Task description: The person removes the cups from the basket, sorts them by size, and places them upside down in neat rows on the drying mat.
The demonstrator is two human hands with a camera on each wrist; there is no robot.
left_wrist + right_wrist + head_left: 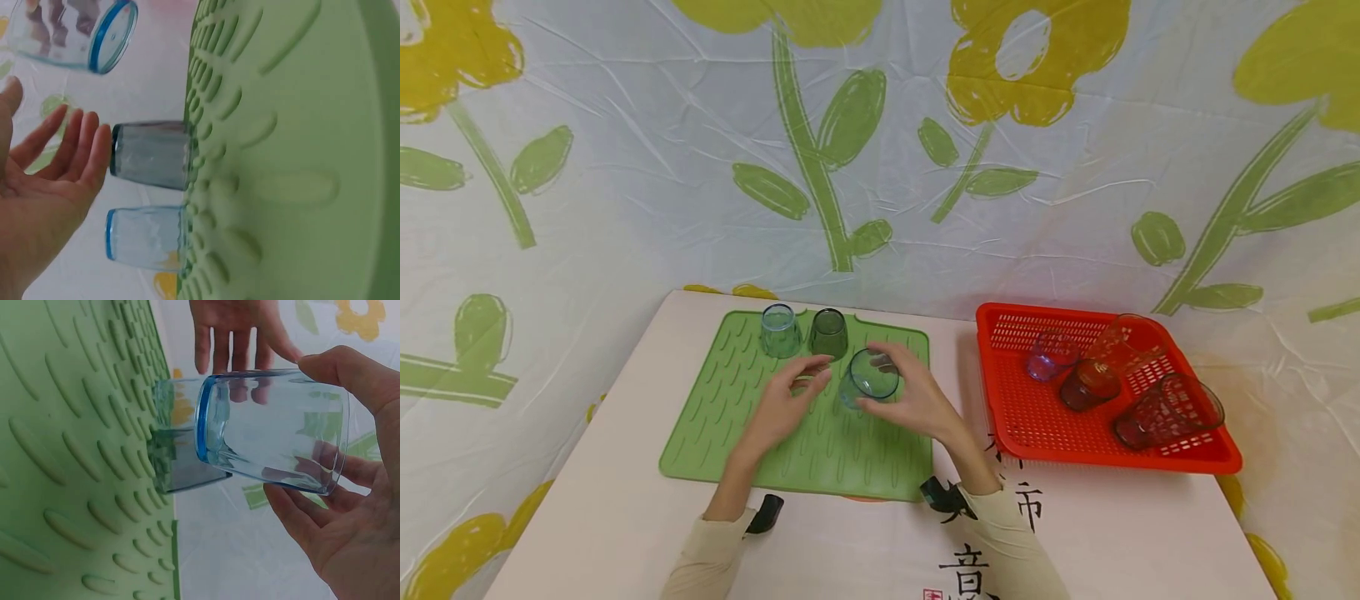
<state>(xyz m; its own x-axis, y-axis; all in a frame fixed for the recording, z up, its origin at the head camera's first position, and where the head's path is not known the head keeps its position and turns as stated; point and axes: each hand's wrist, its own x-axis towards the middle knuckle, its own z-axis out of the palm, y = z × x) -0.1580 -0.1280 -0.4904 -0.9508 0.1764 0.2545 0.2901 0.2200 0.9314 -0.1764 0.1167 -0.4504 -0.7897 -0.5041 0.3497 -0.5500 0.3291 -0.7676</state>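
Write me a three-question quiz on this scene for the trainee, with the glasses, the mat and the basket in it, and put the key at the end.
1. Multiple choice: which hand holds the raised glass?
A) left
B) right
C) both

2. Fill in: in the head view, a blue glass stands on the green mat, just left of a ____ glass.

3. True or false: the red basket stands on the green mat.

Key:
1. B, the right hand.
2. Dark: the dark glass stands beside the blue glass.
3. False: the red basket stands to the right of the mat.
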